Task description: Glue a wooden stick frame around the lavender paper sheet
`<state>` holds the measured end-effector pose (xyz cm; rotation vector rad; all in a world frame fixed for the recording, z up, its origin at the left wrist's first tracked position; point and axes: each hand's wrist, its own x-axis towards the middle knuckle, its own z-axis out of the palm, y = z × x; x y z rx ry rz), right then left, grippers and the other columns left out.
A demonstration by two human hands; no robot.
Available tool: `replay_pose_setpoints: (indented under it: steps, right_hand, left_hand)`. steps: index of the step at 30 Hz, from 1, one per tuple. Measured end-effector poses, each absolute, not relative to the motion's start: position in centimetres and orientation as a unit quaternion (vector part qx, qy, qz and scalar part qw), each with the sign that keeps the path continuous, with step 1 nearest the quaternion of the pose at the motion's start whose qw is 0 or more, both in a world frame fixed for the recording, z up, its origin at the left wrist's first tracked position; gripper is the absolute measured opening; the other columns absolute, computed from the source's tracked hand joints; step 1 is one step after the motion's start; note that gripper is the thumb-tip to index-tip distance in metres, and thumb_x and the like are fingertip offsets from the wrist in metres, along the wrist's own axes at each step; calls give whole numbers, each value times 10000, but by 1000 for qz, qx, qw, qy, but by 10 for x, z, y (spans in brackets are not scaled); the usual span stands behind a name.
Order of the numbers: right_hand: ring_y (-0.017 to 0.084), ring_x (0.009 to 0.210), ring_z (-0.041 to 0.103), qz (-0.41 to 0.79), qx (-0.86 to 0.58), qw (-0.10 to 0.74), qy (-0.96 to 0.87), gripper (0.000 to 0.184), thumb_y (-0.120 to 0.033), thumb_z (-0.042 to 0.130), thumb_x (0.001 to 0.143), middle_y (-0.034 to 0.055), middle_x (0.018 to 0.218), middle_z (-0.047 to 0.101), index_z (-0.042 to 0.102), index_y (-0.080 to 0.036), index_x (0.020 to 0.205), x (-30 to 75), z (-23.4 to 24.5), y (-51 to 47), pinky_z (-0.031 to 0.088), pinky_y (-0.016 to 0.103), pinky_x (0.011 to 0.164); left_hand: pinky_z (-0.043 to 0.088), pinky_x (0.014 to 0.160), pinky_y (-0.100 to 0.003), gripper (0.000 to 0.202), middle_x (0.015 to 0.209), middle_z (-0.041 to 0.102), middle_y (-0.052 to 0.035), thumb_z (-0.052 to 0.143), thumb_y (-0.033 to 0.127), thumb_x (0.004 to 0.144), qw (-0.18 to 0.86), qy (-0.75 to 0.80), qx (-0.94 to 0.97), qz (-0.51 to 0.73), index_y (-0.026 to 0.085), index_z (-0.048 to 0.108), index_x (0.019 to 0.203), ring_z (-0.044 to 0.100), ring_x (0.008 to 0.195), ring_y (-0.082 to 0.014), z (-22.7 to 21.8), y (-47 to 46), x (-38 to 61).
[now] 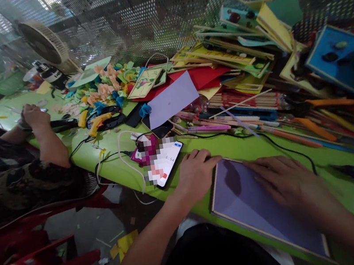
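Observation:
A purple rectangular board (244,216) with thin pale wooden strips along its edges lies on the green table in front of me. My left hand (194,175) rests at its far left corner, one digit against the edge and the other fingers bent loosely on the table. Across the board's right side lies my right hand (283,178), palm down with fingers stretched out. A dark shadow falls on the purple surface near the fingertips. Just left of my left hand is a lit phone (170,162). Beyond it, a loose purple sheet (173,99) leans over other items.
Stacked decorated cards (232,56), wooden sticks (245,99) and orange-handled pliers (330,102) crowd the back and right. Yellow-handled scissors (100,123), crepe flowers (108,83) and a fan (43,41) stand left. A co-worker's hands (36,115) are there. Cables cross the green table (115,169).

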<state>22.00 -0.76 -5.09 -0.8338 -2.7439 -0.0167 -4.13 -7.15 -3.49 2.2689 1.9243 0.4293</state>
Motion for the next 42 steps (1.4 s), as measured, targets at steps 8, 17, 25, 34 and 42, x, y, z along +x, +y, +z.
replay_pose_setpoints:
  steps: [8, 17, 25, 34, 42]
  right_hand:
    - [284, 1026, 652, -29, -278, 147, -949, 367, -267, 473, 1016, 110, 1114, 739, 701, -191, 1292, 220, -48, -6, 503, 436, 853]
    - [291, 1060, 646, 2, -293, 131, -947, 394, -296, 463, 1022, 110, 1161, 727, 673, -224, 1348, 222, -52, -7, 502, 452, 869]
    - [287, 1021, 665, -14, -295, 143, -945, 394, -277, 447, 1021, 113, 1127, 735, 685, -220, 1330, 218, -49, -9, 504, 437, 839]
    - [289, 995, 670, -32, -289, 151, -945, 389, -256, 446, 1012, 121, 1110, 738, 696, -202, 1306, 216, -49, -11, 515, 443, 835]
    - [313, 1054, 663, 3, -285, 165, -944, 447, -295, 495, 1005, 126, 1169, 716, 593, -230, 1436, 227, -53, -5, 539, 478, 865]
  left_hand:
    - [503, 930, -379, 495, 1144, 656, -51, 448, 64, 969, 79, 636, 751, 161, 298, 656, 1354, 580, 1062, -213, -36, -74, -44]
    - [495, 901, -379, 438, 1133, 642, -60, 465, 117, 994, 61, 640, 754, 130, 301, 662, 1339, 573, 1057, -221, -34, -73, -40]
    - [484, 905, -375, 410, 1129, 638, -58, 490, 148, 998, 51, 640, 756, 126, 325, 682, 1313, 568, 1066, -223, -36, -74, -38]
    - [478, 913, -378, 401, 1155, 638, -58, 484, 162, 1006, 47, 641, 756, 125, 324, 675, 1320, 571, 1072, -224, -35, -75, -37]
    - [510, 950, -380, 453, 1142, 663, -57, 476, 162, 1008, 62, 655, 729, 189, 264, 566, 1440, 602, 1071, -212, -38, -70, -39]
